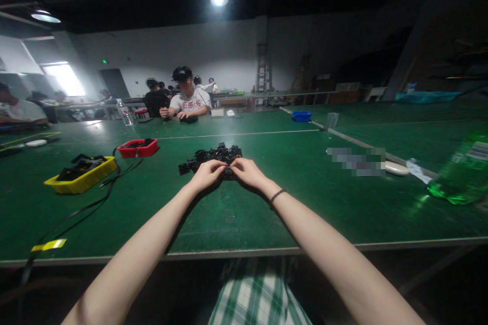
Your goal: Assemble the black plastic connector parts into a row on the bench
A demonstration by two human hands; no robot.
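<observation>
A pile of small black parts [213, 155] lies on the green tabletop [229, 213] in front of me. Both hands meet at its near edge, fingertips almost touching. My left hand [208, 172] is closed, thumb and fingers pinched together. My right hand [249, 172], with a dark band on its wrist, is closed in a similar pinch. Whatever the fingertips hold is too small and dark to name. More black parts show just below and between the fingers.
Left of the pile stand a red tray [139, 149] and a yellow tray [82, 177] with black items; a black cable [109, 193] runs beside them. Further off are a blue tray [301, 116] and a person [190, 101] seated opposite. A green bottle [463, 172] stands at right.
</observation>
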